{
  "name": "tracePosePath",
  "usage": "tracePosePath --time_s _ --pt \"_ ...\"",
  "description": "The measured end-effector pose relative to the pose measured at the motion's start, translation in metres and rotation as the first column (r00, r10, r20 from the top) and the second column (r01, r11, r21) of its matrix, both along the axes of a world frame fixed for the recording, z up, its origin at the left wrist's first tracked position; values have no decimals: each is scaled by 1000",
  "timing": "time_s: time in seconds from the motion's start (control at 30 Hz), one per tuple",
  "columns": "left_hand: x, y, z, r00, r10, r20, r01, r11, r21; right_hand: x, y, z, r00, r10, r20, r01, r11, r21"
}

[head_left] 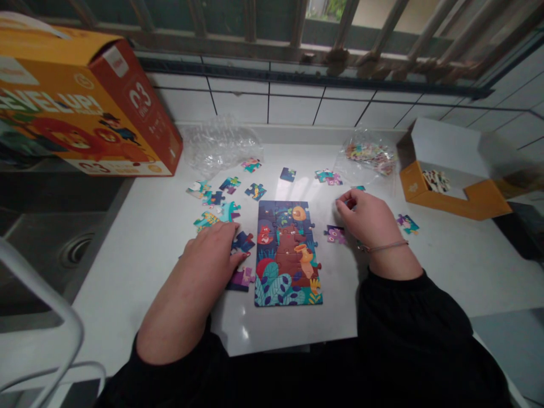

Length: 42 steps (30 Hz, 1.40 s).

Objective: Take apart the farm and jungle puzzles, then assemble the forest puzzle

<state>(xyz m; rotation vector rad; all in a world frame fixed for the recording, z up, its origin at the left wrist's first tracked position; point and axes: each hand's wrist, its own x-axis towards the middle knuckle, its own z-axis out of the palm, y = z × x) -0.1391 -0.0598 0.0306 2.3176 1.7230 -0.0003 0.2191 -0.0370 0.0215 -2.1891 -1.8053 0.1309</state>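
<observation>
A partly joined jigsaw puzzle (287, 255) lies flat in front of me, showing a brown bear among blue leaves. Left of it, my left hand (215, 249) rests palm down over loose pieces, thumb apart from the fingers. By its thumb are a dark blue puzzle piece (243, 242) and a purple puzzle piece (242, 279). My right hand (368, 218) is right of the puzzle, fingers curled toward the thumb; what they hold, if anything, is hidden. Near its fingertips lies a purple piece with a pink ring (335, 234), and a teal piece (359, 187) shows just beyond.
More loose pieces (255, 191) are scattered behind the puzzle. Crumpled clear plastic (223, 144) and a bag of pieces (369, 156) lie along the wall. An orange puzzle box (144, 107) stands back left beside a sink (80, 249); a small open box (454, 198) sits right.
</observation>
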Motion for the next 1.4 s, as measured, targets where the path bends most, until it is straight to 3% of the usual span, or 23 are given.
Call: tracePosePath --time_s 0.13,0.23,0.5,0.73,0.9,1.07,1.13,1.23,1.33,1.4 --pt "-1 3 2 1000 5 -21 -6 998 -61 -5 -1 0 992 56 -111 -46 995 89" --pt "0 4 8 999 -53 7 54 997 -59 -9 -2 1 970 118 -211 -89 986 141" --pt "8 2 30 971 -36 236 76 983 -166 -27 -6 5 868 349 -353 -305 936 177" --pt "10 -2 39 925 1 381 72 981 -178 -48 -13 0 645 537 -543 -532 826 185" --pt "15 -5 35 896 -83 437 175 969 -174 -59 -18 6 512 530 -676 -619 773 138" --pt "25 -10 33 867 -180 465 280 947 -155 -70 -25 8 342 490 -802 -730 676 102" --pt "29 -13 34 860 -194 472 295 943 -152 -73 -26 7 330 493 -805 -737 667 107" --pt "30 -14 33 864 -160 478 249 960 -130 -71 -25 5 366 501 -784 -701 703 121" --pt "28 -10 26 896 -166 413 203 978 -49 -62 -21 2 461 478 -748 -602 788 133" --pt "26 -6 20 906 -249 341 259 966 17 -55 -17 1 547 439 -713 -505 852 137"
